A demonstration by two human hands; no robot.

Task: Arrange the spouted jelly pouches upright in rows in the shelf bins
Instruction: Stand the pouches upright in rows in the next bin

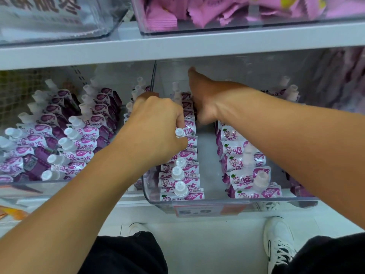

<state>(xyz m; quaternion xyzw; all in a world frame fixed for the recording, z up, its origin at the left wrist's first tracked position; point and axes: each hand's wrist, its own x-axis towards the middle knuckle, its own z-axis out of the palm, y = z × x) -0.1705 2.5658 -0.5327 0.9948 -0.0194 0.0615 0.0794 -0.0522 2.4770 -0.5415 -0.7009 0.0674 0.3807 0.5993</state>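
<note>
Bin contents: clear shelf bin (pixel 197 206) carries purple-and-white spouted jelly pouches (pixel 181 175) in front-to-back rows, white caps up; a bare lane runs between the left row and the right-hand row (pixel 250 175).
Neighbouring stock: second bin (pixel 29 181) to the left carries the same pouches in leaning rows, caps tilted left.
Placement rationale: pouches packed face to back prop one another upright, judged the reason for tight rows.
Left hand (pixel 158 125): grip curled, knuckles up, pinching the top of a pouch midway along the left row; a white cap (pixel 179 133) shows just beside the fingers. Judged to be steadying or seating that pouch.
Right hand (pixel 205 99): reaches deeper, thumb raised toward the rear wall, palm against the rear pouches of the same row; fingers are hidden behind the hand, so whether the grip is spread or closed cannot be told.
Shelf above: clear bins of pink packets (pixel 217 12).
Price tag (pixel 197 211): fixed on the bin front, reads 5.9.
</note>
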